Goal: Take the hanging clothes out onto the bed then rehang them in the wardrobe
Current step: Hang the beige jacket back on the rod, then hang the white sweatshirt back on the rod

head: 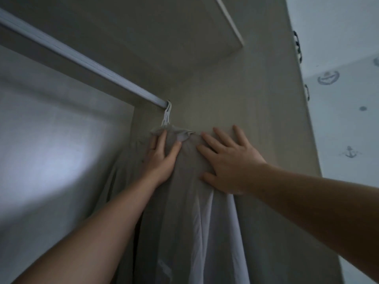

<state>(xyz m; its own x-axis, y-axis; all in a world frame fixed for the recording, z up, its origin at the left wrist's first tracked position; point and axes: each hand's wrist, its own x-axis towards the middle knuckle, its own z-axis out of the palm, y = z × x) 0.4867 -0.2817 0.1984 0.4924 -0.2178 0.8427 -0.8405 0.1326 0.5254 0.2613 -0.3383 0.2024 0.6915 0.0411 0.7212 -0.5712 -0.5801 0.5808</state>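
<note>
Clothes point(184, 191) look soft, light; left hand point(160, 158) and right hand point(229, 162) press flat, fingers point(221, 138) spread. Best hold: hooks point(167, 113) at rail point(82, 58).

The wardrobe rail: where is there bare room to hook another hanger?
The rail is bare from the picture's left edge to the white hanger hooks, bunched at its right end by the side wall. Crowded there: a grey garment and a white garment hang together, the left hand and right hand resting on the grey one.
</note>
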